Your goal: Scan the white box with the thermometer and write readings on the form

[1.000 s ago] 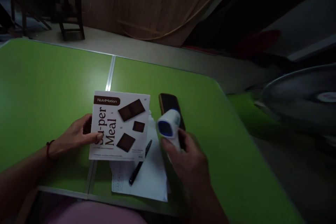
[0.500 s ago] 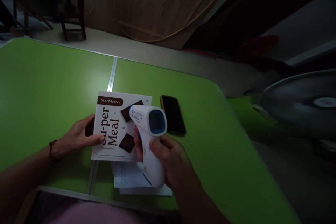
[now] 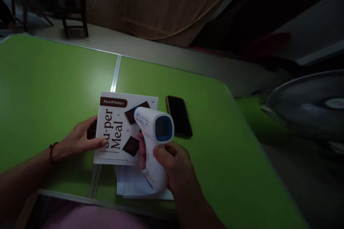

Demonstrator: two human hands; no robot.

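My left hand (image 3: 83, 138) grips the left edge of a white box (image 3: 113, 128) printed "NutriMotion Su-per Meal", the thumb lying across its front and the fingers out of sight behind. In my right hand (image 3: 174, 164) is a white and blue infrared thermometer gun (image 3: 157, 150), held by its handle. Its nose points left over the box's right part, and its dark screen faces me. I cannot tell whether the nose touches the box. Under the box's lower edge lie some white papers (image 3: 134, 182).
A dark smartphone (image 3: 179, 116) lies on the green folding table (image 3: 215, 157), right of the box. A metal seam (image 3: 115, 73) crosses the tabletop. Beyond stand a wooden chair (image 3: 75, 14) and a wooden panel (image 3: 161, 3). At the right is a large round fan-like object (image 3: 303, 96).
The thermometer has shifted slightly right in the view, and the box's right edge slightly too. Both hands keep their holds. The whole view has moved a little.
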